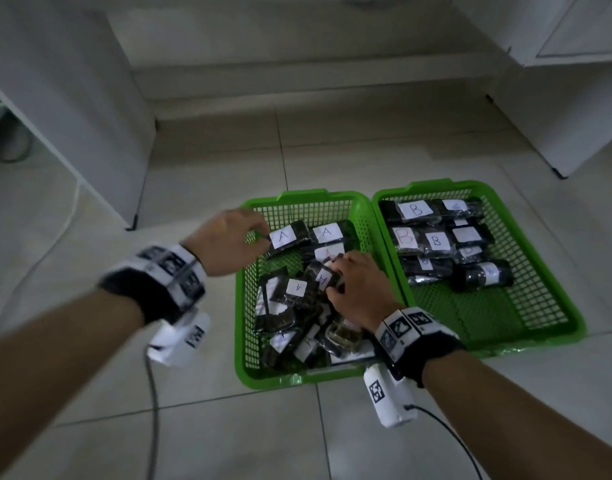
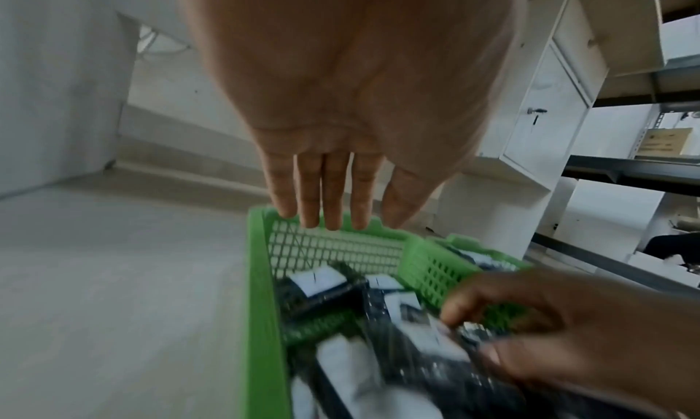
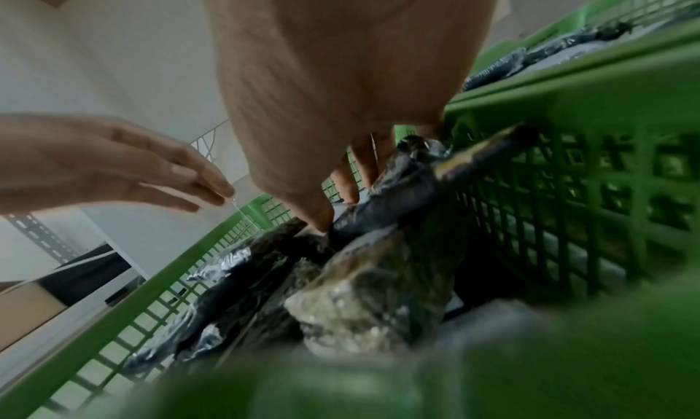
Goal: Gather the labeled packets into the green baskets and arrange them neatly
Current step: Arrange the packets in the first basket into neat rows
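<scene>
Two green mesh baskets stand side by side on the tiled floor. The left basket (image 1: 241,306) holds a loose heap of dark packets with white "A" labels. My right hand (image 1: 335,276) is down in it, thumb and fingers (image 3: 322,216) pinching one A packet (image 1: 322,277) (image 3: 386,207). My left hand (image 1: 261,237) hovers over the far left corner, its fingers (image 2: 333,210) straight and holding nothing. Just right of its fingertips lies another A packet (image 1: 287,237) (image 2: 322,279). The right basket (image 1: 557,271) holds B packets (image 1: 436,240) in rows.
A dark rolled packet (image 1: 481,277) lies across the B rows. White cabinets stand at the left (image 1: 72,116) and right (image 1: 574,116), with a low step (image 1: 297,81) behind the baskets. Cables trail from both wrist cameras over the floor tiles (image 1: 228,427).
</scene>
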Tool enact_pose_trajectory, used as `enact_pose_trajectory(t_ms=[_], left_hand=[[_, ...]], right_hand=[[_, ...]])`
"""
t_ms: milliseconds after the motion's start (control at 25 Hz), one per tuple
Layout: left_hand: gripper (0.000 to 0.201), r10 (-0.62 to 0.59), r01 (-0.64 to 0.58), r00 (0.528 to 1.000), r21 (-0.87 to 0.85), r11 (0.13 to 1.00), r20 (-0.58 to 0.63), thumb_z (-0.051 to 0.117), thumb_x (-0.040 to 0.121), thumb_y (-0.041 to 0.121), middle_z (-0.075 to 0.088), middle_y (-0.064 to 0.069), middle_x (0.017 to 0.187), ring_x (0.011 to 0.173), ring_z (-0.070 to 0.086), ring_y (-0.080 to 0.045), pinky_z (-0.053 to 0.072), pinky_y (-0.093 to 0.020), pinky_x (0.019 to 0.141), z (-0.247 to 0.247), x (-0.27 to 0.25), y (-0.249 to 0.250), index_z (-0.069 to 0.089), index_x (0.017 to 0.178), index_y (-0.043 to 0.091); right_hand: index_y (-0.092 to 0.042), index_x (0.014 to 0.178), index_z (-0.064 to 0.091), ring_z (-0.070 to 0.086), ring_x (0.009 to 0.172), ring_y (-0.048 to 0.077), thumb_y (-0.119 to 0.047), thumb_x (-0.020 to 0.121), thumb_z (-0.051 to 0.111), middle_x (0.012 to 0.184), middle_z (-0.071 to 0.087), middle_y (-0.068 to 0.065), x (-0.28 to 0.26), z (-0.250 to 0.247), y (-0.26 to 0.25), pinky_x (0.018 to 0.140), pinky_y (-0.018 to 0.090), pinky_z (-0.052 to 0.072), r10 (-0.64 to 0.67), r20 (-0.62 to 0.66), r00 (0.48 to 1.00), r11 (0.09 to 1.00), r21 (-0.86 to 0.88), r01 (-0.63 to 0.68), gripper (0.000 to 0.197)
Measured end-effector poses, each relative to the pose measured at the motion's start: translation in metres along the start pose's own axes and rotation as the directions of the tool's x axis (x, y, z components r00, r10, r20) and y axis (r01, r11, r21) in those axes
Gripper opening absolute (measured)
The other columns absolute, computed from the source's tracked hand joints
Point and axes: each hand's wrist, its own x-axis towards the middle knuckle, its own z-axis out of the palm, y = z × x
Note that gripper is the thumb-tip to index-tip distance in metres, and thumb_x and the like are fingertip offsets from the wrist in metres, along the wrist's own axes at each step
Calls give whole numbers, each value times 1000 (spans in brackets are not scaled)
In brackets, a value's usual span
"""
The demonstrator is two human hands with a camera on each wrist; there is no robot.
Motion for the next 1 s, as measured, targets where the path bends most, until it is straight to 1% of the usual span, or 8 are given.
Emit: enact_pose_trajectory(t_ms=[200,480,600,680,760,840,920,1000], left_hand=[[41,-29,32,999,-75,997,45,47,100,38,56,-2,135,112,60,-18,51,-34,96,89,-4,2,51,135,17],[53,-19,33,980,-68,997,200,43,102,46,24,5,160,150,16,-16,8,-36,121,83,-22,4,37,149,21],[38,-160,206,974,-340,918,159,46,100,45,54,5,136,123,53,-16,44,-30,98,86,-30,15,53,133,26],[23,-273,238,962,-526,816,11,50,100,35,64,9,106,93,63,-11,48,-22,73,94,-30,21,63,114,23],[15,-242,135,945,-412,901,-219,52,98,26,65,15,97,90,63,-4,49,-21,86,102,-27,20,65,103,22],[15,-174,85,931,-274,958,-320,53,96,24,66,17,106,115,56,-5,20,-42,121,112,-23,8,68,101,24],[19,-224,145,947,-315,938,-231,53,97,27,63,14,121,138,38,-8,-9,-48,122,117,-22,1,68,109,25],[22,-235,170,955,-315,934,-180,53,97,30,59,12,131,146,26,-10,-13,-49,121,121,-24,1,65,116,27]], right_hand=[[-21,134,56,37,131,21,-43,91,60,141,44,-3,-11,18,-3,104,48,42,11,-54,998,1000,-10,-12,49],[-24,136,53,34,132,24,-41,90,61,147,40,-2,-18,27,-3,109,52,36,11,-69,998,998,56,-7,50],[-23,137,52,34,134,27,-37,89,64,149,40,1,-21,35,2,111,54,33,0,-121,993,999,46,6,52],[-21,139,51,34,136,28,-38,88,63,151,40,3,-24,40,5,111,55,33,-11,-153,988,1000,6,12,55],[-20,141,50,34,138,28,-40,88,62,152,40,4,-24,41,6,111,54,33,-18,-164,986,1000,-10,16,58],[-19,141,51,35,136,27,-40,88,61,150,41,4,-24,40,6,110,53,34,-33,-170,985,999,-4,33,58],[-18,141,49,37,133,27,-42,89,59,149,42,4,-25,39,3,108,52,36,-32,-153,988,999,-33,27,57],[-20,143,47,37,131,27,-43,89,57,147,43,4,-24,35,-1,107,52,37,-13,-105,994,997,-80,5,60]])
